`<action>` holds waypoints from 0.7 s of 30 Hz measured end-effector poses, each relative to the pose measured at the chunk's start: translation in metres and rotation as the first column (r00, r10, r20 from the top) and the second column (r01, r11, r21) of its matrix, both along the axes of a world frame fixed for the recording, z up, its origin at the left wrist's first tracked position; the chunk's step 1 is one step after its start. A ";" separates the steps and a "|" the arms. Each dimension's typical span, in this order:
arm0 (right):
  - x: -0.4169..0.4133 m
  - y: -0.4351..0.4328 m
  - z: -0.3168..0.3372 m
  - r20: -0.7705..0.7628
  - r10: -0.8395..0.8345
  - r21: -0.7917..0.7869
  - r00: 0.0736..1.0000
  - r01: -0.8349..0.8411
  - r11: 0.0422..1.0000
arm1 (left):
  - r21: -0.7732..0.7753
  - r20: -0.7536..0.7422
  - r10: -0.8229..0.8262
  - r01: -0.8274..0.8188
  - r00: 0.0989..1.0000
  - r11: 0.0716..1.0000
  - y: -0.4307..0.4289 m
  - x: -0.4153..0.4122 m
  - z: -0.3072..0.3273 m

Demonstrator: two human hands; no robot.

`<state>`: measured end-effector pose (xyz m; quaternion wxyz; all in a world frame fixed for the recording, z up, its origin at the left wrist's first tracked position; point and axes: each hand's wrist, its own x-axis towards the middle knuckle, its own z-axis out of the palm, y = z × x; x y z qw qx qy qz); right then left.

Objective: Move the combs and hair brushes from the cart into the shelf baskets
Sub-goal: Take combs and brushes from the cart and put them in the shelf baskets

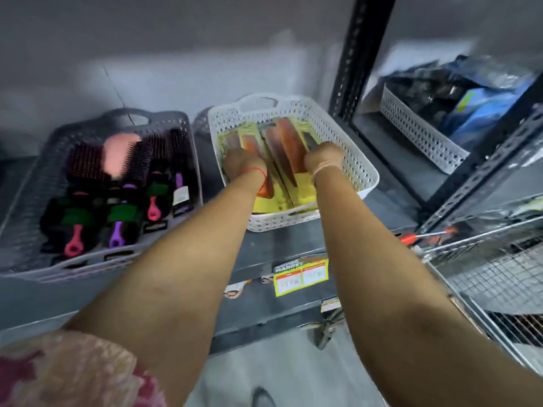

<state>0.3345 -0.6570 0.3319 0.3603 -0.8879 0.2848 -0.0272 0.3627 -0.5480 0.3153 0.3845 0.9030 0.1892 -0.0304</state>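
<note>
A white perforated basket on the grey shelf holds several brown and orange combs on yellow backing cards. Both my hands reach into it. My left hand, with a red thread at the wrist, rests on the combs at the basket's left side. My right hand presses on the combs at the right side, fingers curled over a dark comb pack. Whether either hand grips a pack is unclear. To the left, a grey basket holds several hair brushes with pink, purple and green handles.
A black shelf upright stands right of the white basket. Beyond it another white basket holds dark and blue packets. The wire cart sits at the lower right. A yellow price tag hangs on the shelf edge.
</note>
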 end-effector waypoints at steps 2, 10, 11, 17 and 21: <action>-0.002 0.006 0.000 0.016 0.011 -0.008 1.000 -0.011 1.000 | 0.089 0.034 -0.029 0.026 0.999 0.996 0.000 -0.005 0.001; -0.002 0.100 0.037 0.309 0.235 -0.245 0.922 -0.162 0.956 | -0.048 0.466 0.090 -0.076 0.880 0.996 0.092 -0.025 0.060; -0.007 0.136 0.042 0.418 0.321 -0.195 0.850 -0.262 0.945 | -0.151 0.510 0.199 -0.141 0.837 0.978 0.119 -0.035 0.070; -0.104 0.370 0.026 0.634 0.563 0.041 0.529 -0.751 0.659 | -0.469 0.493 0.669 -0.477 0.556 0.743 0.322 -0.130 0.047; -0.166 0.480 -0.028 0.510 0.743 0.081 0.434 -0.884 0.460 | -0.478 0.336 0.835 -0.685 0.437 0.551 0.436 -0.203 -0.014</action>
